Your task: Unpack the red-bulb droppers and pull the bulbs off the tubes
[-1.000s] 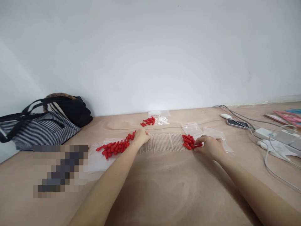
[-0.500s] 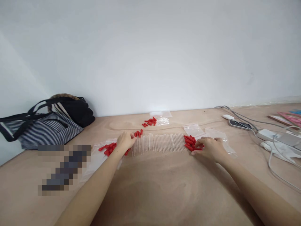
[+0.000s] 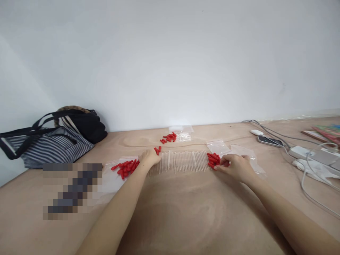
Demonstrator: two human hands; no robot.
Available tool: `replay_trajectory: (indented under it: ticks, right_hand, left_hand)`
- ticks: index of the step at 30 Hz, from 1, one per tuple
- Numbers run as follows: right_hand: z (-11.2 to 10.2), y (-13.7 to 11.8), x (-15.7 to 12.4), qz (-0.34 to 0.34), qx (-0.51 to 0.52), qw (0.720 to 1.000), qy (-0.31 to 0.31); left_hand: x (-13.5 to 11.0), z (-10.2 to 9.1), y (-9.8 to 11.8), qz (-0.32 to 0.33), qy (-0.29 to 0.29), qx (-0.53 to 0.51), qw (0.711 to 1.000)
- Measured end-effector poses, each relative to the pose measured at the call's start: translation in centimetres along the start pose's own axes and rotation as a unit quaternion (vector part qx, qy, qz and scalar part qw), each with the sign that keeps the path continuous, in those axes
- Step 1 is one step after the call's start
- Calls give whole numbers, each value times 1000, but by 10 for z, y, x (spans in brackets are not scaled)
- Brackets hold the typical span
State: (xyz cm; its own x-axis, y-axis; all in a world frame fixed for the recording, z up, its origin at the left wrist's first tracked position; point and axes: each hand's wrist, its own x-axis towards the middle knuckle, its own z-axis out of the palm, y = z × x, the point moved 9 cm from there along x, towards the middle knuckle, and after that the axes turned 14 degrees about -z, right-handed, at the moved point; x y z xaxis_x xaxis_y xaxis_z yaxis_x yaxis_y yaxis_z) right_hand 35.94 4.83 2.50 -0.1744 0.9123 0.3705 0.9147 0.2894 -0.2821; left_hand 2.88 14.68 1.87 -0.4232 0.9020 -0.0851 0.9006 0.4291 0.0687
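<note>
A row of thin clear tubes (image 3: 183, 162), like dropper pipettes, lies side by side on the wooden table. At the row's left end is my left hand (image 3: 149, 158), its fingers closed over the tubes; whatever they hold is hidden. Just beyond it are a few red rubber bulbs (image 3: 157, 150). My right hand (image 3: 236, 167) is at the row's other end, thumb and fingers pinched on a red bulb at the edge of the right pile of red bulbs (image 3: 212, 160). Left of my left hand, another pile of red bulbs (image 3: 126, 168) rests on a clear plastic bag (image 3: 108, 182).
Further back lie loose red bulbs (image 3: 169, 137) and short clear tubes (image 3: 184, 137) by a plastic bag (image 3: 180, 129). More clear bags (image 3: 219, 146) are behind my right hand. A striped bag (image 3: 58, 147) stands left; cables (image 3: 304, 184) and a power strip (image 3: 300, 152) lie right.
My left hand has moved right, from beside the left red pile onto the left end of the tube row. My right hand has shifted slightly left at its pile.
</note>
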Motion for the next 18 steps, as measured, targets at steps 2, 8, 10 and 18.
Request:
replay_trajectory:
  ticks: [2,8,10,18]
  right_hand:
    - [-2,-2,1,-7,1,1000,6]
    - [-7,-9,0,-28,-5,998,61]
    - [-11,-20,-4,-42,-25,991,124]
    - [3,-140,-33,-285,-4,918,276]
  left_hand:
    - [3,0,0,0,-12,4,1000]
    - [-13,-15,0,58,-2,-1,998]
    - [-35,-21,1,107,25,-11,994]
    - [-173,-8,11,485,309,-38,817]
